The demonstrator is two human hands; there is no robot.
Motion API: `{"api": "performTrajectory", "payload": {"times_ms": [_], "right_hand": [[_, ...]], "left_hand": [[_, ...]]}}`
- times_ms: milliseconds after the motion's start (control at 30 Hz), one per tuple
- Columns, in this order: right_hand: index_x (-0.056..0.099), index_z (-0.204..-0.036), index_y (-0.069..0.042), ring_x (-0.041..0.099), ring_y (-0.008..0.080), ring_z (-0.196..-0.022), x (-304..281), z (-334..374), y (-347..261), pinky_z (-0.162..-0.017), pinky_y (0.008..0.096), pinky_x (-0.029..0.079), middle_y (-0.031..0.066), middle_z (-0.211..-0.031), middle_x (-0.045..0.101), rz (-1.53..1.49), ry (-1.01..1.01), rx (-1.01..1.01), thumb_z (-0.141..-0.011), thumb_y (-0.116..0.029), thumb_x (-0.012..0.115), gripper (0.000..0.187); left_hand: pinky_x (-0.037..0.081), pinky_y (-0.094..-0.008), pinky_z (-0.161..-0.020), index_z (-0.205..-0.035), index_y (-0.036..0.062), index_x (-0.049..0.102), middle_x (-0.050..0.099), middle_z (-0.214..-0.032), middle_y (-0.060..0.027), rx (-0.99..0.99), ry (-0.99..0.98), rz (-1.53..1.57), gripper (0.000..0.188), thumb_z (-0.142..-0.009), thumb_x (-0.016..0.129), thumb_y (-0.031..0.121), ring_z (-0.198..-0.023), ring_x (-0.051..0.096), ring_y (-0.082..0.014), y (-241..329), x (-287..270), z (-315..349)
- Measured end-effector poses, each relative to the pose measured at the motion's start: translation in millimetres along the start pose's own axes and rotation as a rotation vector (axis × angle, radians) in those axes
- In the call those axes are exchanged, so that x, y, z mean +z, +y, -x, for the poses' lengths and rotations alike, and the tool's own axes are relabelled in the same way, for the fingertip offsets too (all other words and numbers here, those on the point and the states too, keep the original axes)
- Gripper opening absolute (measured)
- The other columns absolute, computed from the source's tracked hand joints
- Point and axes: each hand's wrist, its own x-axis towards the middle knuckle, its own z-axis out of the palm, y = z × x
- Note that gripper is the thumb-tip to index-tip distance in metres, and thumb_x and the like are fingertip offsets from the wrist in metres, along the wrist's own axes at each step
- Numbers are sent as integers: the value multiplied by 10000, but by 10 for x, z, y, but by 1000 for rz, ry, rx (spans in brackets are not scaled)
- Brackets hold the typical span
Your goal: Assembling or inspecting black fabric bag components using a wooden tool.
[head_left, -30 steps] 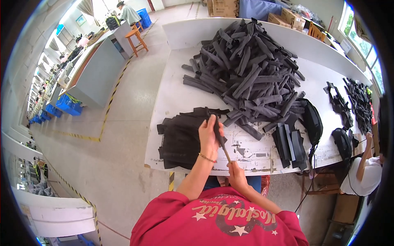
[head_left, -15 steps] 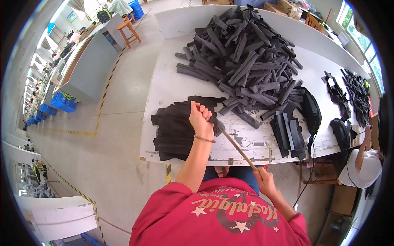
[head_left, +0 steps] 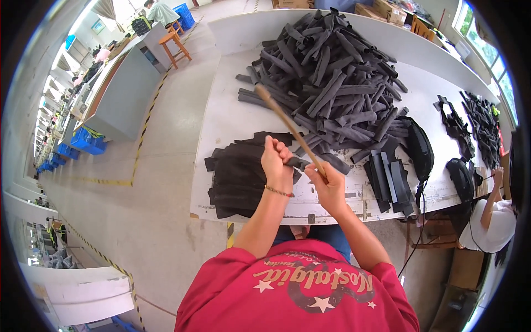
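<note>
My left hand [head_left: 278, 164] is closed on a dark fabric piece [head_left: 297, 163], which sticks out from its fingers toward the right hand. My right hand [head_left: 330, 187] grips a wooden stick [head_left: 287, 123] near its lower end. The stick slants up and to the left, its far end over the edge of a big heap of dark grey fabric tubes [head_left: 337, 83]. Whether the right fingertips also touch the fabric piece, I cannot tell. Beneath and left of my left hand lies a layered stack of flat black fabric pieces [head_left: 235, 177].
The white table [head_left: 221, 119] has a raised back wall. Right of the heap lie black strips [head_left: 390, 180], a black bag [head_left: 418, 149] and another dark pile [head_left: 481, 127]. A co-worker [head_left: 489, 221] sits at the right. A wooden stool [head_left: 174, 47] stands far left.
My right hand has moved up from the table's front edge to beside my left hand. The stick now points up past both hands; before, its far end met the fabric at my left hand.
</note>
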Motion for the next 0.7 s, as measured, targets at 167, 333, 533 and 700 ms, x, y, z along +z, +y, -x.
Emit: {"api": "performTrajectory", "payload": {"times_ms": [167,333,533,700], "right_hand": [[611,-855,-7,345,32,-585,-206,-222,22,-505,216,289,-71,-617,415,-42,14,214,-889,-176,639,174],[605,-812,-8,410,71,-516,-295,-374,21,-475,263,328,-24,-557,458,107,-63,68,-881,-201,641,209],[606,-807,-3,585,228,-506,-338,-571,-139,-469,322,413,146,-595,583,489,114,-413,-840,-104,652,116],[597,-817,12,441,80,-537,-495,-934,-252,-484,270,362,73,-577,514,276,429,-284,-890,-149,617,178]], "left_hand": [[411,-199,-607,-1053,2,583,616,-844,-22,228,-415,-1005,321,-924,569,296,-677,499,-56,180,3,199],[447,-218,-740,-1188,15,515,578,-979,-7,-112,-970,-1008,393,-877,650,215,-815,509,-49,-24,-4,316],[379,-201,-408,-1051,46,505,516,-770,-26,-314,-784,-1045,253,-990,412,273,-462,463,-69,-193,-90,557],[349,-187,-409,-981,52,526,508,-663,-11,-237,-727,-932,260,-1001,343,235,-442,415,-58,-398,-182,1084]]}}
